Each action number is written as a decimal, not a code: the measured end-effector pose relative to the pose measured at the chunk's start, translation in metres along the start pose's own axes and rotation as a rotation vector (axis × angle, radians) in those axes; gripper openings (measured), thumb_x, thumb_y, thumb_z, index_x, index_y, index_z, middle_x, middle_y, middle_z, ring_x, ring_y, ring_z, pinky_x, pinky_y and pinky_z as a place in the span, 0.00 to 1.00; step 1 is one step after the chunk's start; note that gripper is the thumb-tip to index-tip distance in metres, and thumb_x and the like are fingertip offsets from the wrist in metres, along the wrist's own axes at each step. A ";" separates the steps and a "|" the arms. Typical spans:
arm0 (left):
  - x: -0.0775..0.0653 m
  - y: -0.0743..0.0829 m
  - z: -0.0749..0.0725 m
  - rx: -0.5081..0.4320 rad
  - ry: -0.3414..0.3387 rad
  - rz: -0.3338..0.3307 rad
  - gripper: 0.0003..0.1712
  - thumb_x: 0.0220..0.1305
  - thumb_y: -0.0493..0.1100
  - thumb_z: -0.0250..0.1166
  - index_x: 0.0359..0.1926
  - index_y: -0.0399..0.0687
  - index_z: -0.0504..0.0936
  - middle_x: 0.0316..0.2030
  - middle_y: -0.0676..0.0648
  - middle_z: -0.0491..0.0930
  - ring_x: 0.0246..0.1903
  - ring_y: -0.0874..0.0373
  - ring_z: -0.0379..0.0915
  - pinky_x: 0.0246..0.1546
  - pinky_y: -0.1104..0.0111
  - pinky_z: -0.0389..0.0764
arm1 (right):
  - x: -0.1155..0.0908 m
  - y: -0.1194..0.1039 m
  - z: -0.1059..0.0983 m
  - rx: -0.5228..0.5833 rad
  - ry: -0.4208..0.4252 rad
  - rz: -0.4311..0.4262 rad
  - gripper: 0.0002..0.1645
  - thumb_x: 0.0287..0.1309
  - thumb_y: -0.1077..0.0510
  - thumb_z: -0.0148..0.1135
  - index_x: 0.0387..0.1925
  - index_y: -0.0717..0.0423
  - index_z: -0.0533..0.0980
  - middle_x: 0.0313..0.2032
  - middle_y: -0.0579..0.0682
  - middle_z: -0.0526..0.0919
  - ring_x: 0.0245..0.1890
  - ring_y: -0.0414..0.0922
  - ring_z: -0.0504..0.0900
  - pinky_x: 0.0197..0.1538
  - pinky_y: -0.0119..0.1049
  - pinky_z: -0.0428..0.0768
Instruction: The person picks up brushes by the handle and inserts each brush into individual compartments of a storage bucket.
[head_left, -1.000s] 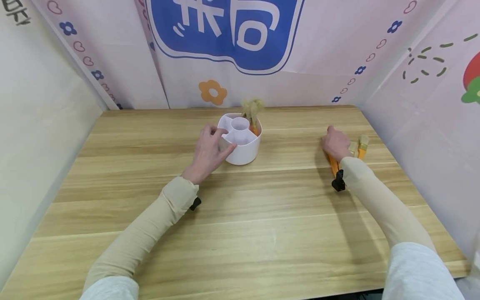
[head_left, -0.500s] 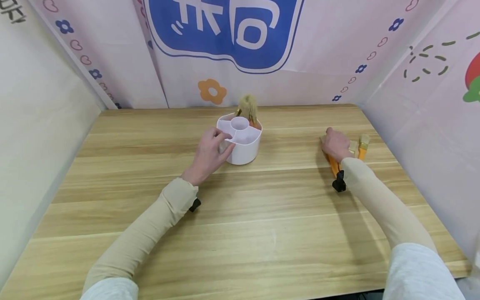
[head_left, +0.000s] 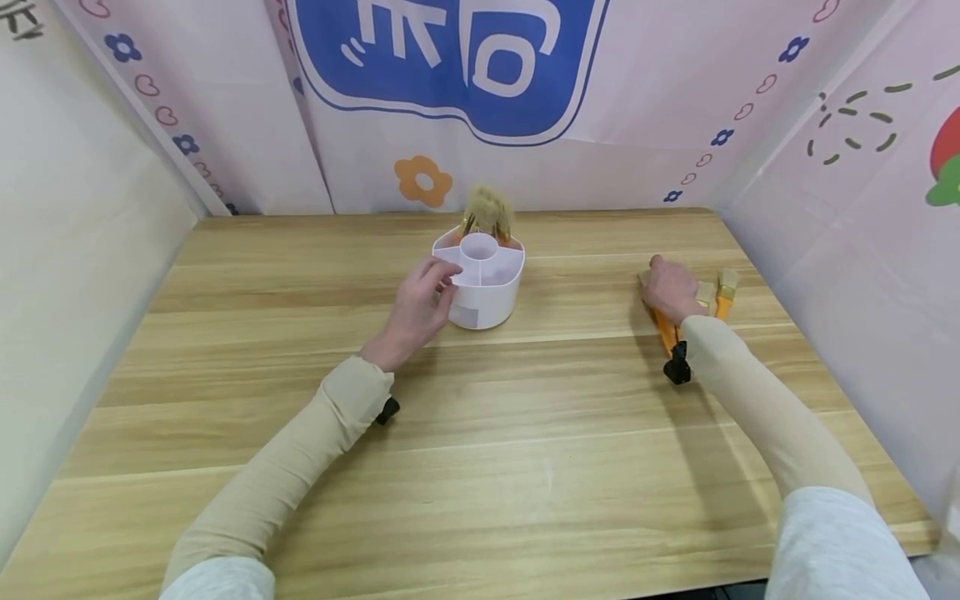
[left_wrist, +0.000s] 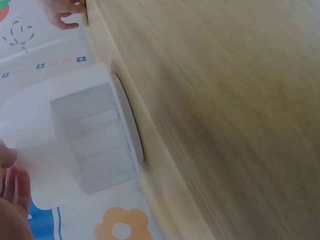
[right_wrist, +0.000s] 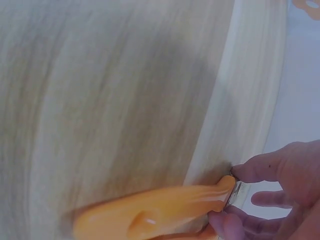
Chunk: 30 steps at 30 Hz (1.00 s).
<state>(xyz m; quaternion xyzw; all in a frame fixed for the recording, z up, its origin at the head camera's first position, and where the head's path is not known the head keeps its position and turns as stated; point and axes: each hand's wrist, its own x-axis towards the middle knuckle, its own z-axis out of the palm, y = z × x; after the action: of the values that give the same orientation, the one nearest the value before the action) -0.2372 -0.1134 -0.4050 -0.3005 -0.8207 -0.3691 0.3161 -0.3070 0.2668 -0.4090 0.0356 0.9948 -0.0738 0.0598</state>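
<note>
While the back wall (head_left: pixel 637 175) rises behind the white holder (head_left: pixel 497 307), its big blue sign (head_left: pixel 555 100) sits above it. Wood table (head_left: pixel 480 483) runs under the holder and out past both sides. Beige sleeves next: left sleeve (head_left: pixel 292 475) comes in from the holder's front-left, right sleeve (head_left: pixel 772 408) from its front-right.

Holder itself: upright on the table, toward the back edge, round cup in the middle, dividers around it, greyish panel (head_left: pixel 465 317) low on its front wall.

Left hand (head_left: pixel 412 312): at the holder's near-left rim, fingers over the edge, thumb outside, pinching the wall. Left wrist view crops most of that hand.

Right hand (head_left: pixel 670 290): well right of the holder, thumb and fingers clamped on the collar of an orange-handled brush (right_wrist: pixel 155 210). Its handle points frontward; head mostly hidden by the hand.

Brush bunch (head_left: pixel 487 210): in the holder's rear compartment, bristles up, count unclear. Loose brush (head_left: pixel 725 292): farther right of the holder than the right hand, just beside it, flat on the table.

Orange flower print (head_left: pixel 423 182): on the wall, behind-left of the holder. Black wrist unit (head_left: pixel 677 364): right of the holder, at the right cuff.
</note>
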 end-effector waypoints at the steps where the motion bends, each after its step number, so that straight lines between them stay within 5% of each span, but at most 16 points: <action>1: -0.001 0.000 0.000 0.006 0.003 -0.012 0.12 0.52 0.24 0.62 0.40 0.30 0.76 0.38 0.35 0.74 0.36 0.46 0.74 0.37 0.62 0.80 | 0.000 0.000 0.000 -0.001 -0.002 0.000 0.30 0.55 0.60 0.49 0.59 0.68 0.61 0.47 0.73 0.75 0.41 0.64 0.78 0.43 0.60 0.76; 9: -0.003 -0.006 -0.002 0.080 -0.067 -0.141 0.25 0.56 0.39 0.64 0.54 0.33 0.72 0.57 0.31 0.68 0.59 0.41 0.64 0.61 0.52 0.68 | 0.000 0.000 -0.001 0.032 -0.036 0.013 0.31 0.58 0.57 0.49 0.61 0.67 0.59 0.51 0.72 0.73 0.46 0.65 0.76 0.48 0.62 0.73; 19: 0.001 -0.002 -0.007 0.135 -0.170 -0.249 0.35 0.59 0.48 0.62 0.62 0.33 0.66 0.63 0.35 0.64 0.64 0.42 0.60 0.63 0.52 0.65 | 0.001 -0.006 -0.020 0.304 -0.041 -0.014 0.34 0.60 0.54 0.48 0.66 0.64 0.56 0.58 0.71 0.68 0.48 0.61 0.71 0.51 0.53 0.73; 30: 0.005 0.002 -0.007 0.144 -0.214 -0.319 0.38 0.58 0.51 0.63 0.65 0.36 0.64 0.63 0.38 0.64 0.63 0.45 0.61 0.64 0.54 0.65 | 0.000 -0.020 -0.027 0.586 -0.100 -0.003 0.38 0.58 0.58 0.49 0.69 0.61 0.52 0.47 0.64 0.73 0.28 0.42 0.80 0.39 0.41 0.84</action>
<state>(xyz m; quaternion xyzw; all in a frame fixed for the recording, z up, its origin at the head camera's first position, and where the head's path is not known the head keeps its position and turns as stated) -0.2371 -0.1166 -0.3970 -0.1809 -0.9110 -0.3207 0.1855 -0.3113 0.2509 -0.3794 0.0461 0.9271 -0.3594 0.0958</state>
